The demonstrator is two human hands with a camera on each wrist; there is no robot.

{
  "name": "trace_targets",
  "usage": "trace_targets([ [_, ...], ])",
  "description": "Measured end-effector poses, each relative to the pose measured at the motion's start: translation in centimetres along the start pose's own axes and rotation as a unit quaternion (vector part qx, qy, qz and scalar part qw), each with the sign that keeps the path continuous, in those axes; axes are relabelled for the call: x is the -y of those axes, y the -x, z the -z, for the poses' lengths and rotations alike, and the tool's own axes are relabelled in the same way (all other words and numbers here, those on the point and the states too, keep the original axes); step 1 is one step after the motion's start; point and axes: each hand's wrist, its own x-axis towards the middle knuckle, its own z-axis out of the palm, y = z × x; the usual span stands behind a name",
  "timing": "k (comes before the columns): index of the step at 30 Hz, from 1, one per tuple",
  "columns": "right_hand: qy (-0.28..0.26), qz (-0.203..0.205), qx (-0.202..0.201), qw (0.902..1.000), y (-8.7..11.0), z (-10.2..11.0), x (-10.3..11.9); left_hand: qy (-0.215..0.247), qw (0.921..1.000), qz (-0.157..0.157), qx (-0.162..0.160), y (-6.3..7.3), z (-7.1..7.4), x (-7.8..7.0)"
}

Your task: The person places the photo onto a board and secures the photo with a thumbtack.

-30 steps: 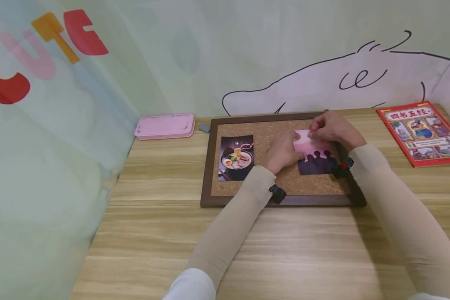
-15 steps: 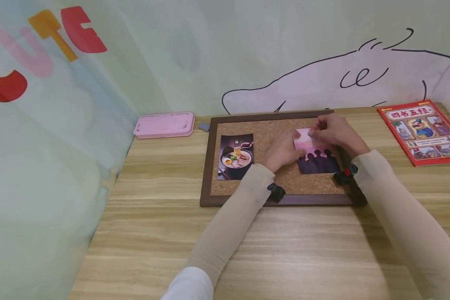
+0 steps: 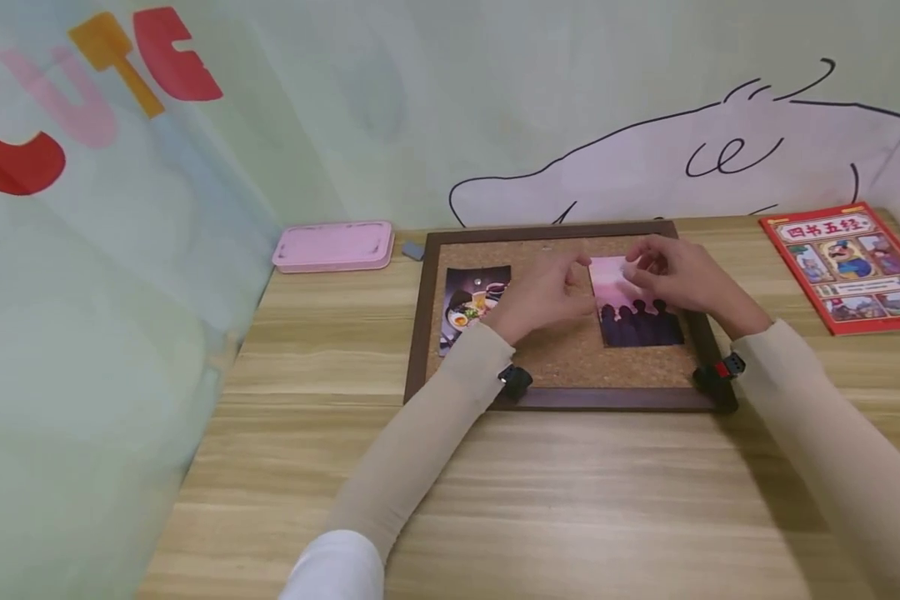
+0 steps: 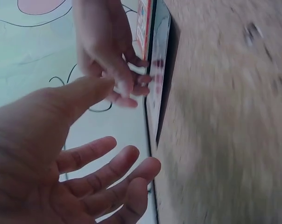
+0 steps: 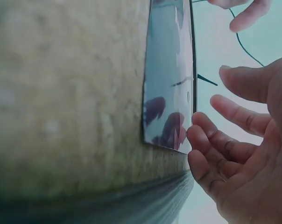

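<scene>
A brown-framed cork board [image 3: 562,358] lies on the table. On its right half is a pink-and-dark photo [image 3: 641,325] with silhouettes of people, its glossy face also showing in the right wrist view [image 5: 166,84]. My right hand [image 3: 678,279] hovers over the photo's upper right, thumb and fingers apart and holding nothing. Left of the photo, my left hand [image 3: 543,292] is raised over the cork with parted, relaxed fingers [image 4: 115,165]. A ramen photo [image 3: 457,312] with a pin [image 3: 477,282] near its top is on the board's left half, partly hidden by my left hand.
At the back left stands a pink case [image 3: 333,247], with a small grey block [image 3: 413,250] between it and the board. A red illustrated book [image 3: 847,271] lies to the right. A printed cloth wall [image 3: 390,108] rises behind the table [image 3: 307,450].
My left hand has let go of the silhouette photo and drawn back to the left. My right hand has come off the photo's top, fingers parting, and shifted slightly right.
</scene>
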Motion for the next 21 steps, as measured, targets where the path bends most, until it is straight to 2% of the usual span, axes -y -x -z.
trace_targets([
  [1, 0.004, 0.007, -0.002, 1.0000, 0.2, 0.0, 0.0, -0.003, 1.0000, 0.000, 0.001, 0.9, 0.9, -0.5],
  [6, 0.032, 0.049, -0.024, 0.9980, 0.9, 0.0, -0.1, -0.046, 0.9988, 0.012, -0.013, 2.0, 2.3, 0.6],
  [9, 0.054, 0.065, -0.042, 0.9956, 1.3, 0.1, -0.1, -0.070, 0.9974, 0.004, -0.014, 2.8, 3.0, 1.3],
  [13, 0.073, 0.058, -0.051, 0.9943, 1.8, 0.3, -0.1, -0.094, 0.9953, -0.018, -0.011, 4.0, 3.9, 2.4],
  [18, 0.093, 0.062, -0.052, 0.9924, 2.7, 0.2, -0.3, -0.146, 0.9883, -0.033, -0.027, 5.5, 4.9, 4.1],
  [21, 0.131, 0.077, -0.066, 0.9862, 3.3, -0.1, -0.6, -0.184, 0.9814, -0.032, -0.045, 6.4, 5.5, 4.9],
])
